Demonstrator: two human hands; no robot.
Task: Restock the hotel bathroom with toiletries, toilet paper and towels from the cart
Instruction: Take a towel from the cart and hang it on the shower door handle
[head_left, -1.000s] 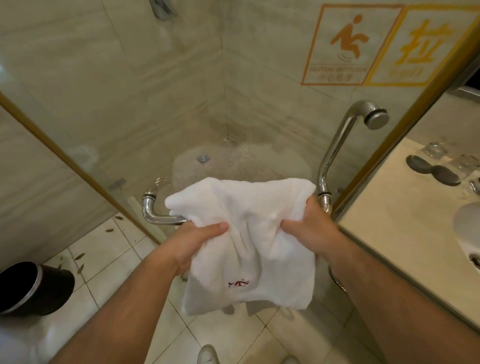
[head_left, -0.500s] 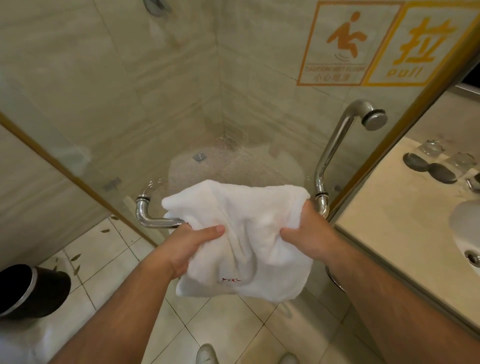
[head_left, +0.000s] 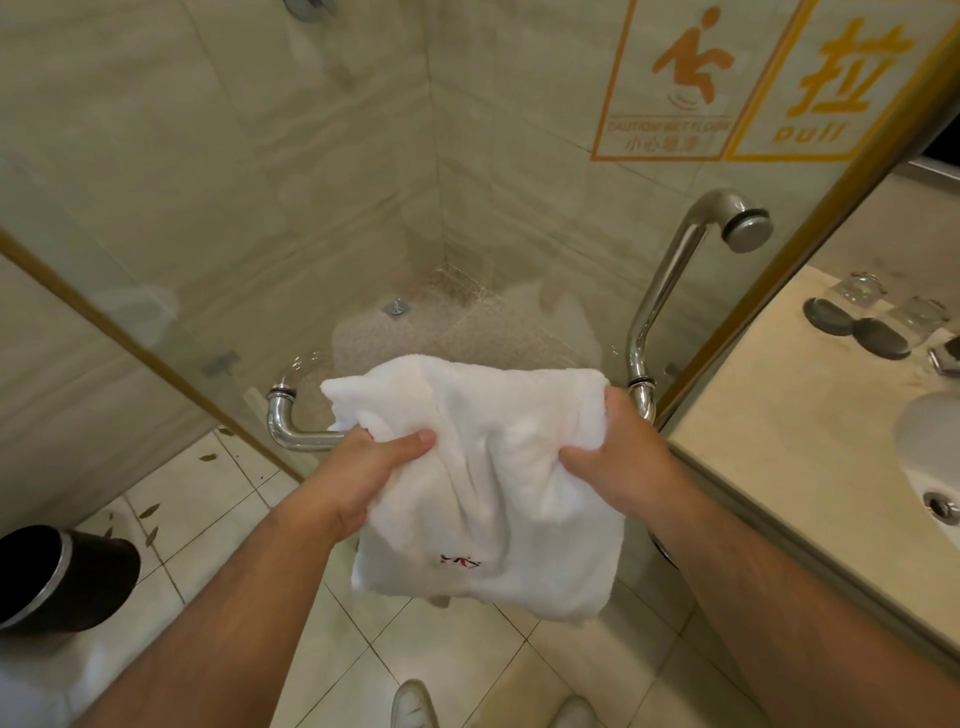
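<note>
Glossy cream floor tiles (head_left: 218, 525) with thin dark grout lines lie nearest you, below the chrome bar (head_left: 291, 436); the toes of two pale shoes (head_left: 413, 704) show at the bottom edge.

- **Hands.** Your left hand (head_left: 363, 473) grips the towel (head_left: 493, 467) just in front of the bar, thumb flat across the cloth and fingers hidden behind it. Your right hand (head_left: 618, 462) bunches the towel's right side, with the thumb in front and the fingers curled into the pile.
- **Towel.** White, thick and looped in texture, it is creased between your hands and carries a small red embroidered mark (head_left: 460, 561) low down. It hangs in front of the bar and hides all but the bar's rounded left elbow. Whether it rests on the bar cannot be told.
- **Left of the bar.** A round black bin (head_left: 67, 577) with a metal band stands on the tiles.
- **Right of the bar.** A smooth beige stone counter (head_left: 779, 441) holds a white basin (head_left: 930, 447), two dark oval coasters (head_left: 878, 338) and two clear glasses (head_left: 860, 287).
- **Above the bar.** A curved polished pull handle (head_left: 660, 291) rises on the glass door (head_left: 519, 234), under orange stickers (head_left: 675, 83).
- **Beyond the bar.** A pebbled shower floor (head_left: 467, 332) meets veined beige wall tiles.
</note>
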